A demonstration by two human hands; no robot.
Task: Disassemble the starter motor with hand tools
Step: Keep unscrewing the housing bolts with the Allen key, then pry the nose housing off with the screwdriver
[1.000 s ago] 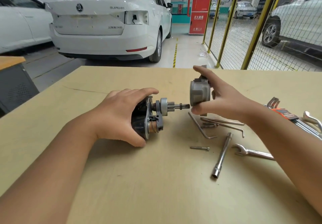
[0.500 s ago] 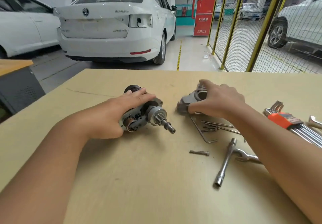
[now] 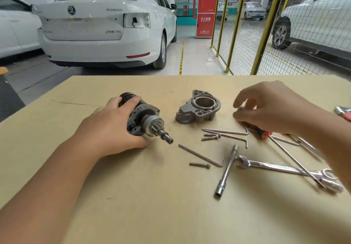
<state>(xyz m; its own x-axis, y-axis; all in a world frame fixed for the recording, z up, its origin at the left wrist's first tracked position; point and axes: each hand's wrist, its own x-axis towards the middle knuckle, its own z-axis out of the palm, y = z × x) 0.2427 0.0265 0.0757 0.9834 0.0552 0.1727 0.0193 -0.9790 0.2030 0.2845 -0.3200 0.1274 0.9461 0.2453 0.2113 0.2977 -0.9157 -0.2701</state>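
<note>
The left hand grips the dark cylindrical starter motor body, its steel pinion shaft bared. The grey cast-aluminium nose housing stands apart on the table. The right hand curls loosely over a black-and-red screwdriver handle; whether it grips is unclear.

Starter motor sideways, nose housing off

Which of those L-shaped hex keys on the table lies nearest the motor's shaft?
The dark hex key, lying alone just right of the shaft tip. The two shinier ones lie farther right, below the grey housing.
</note>
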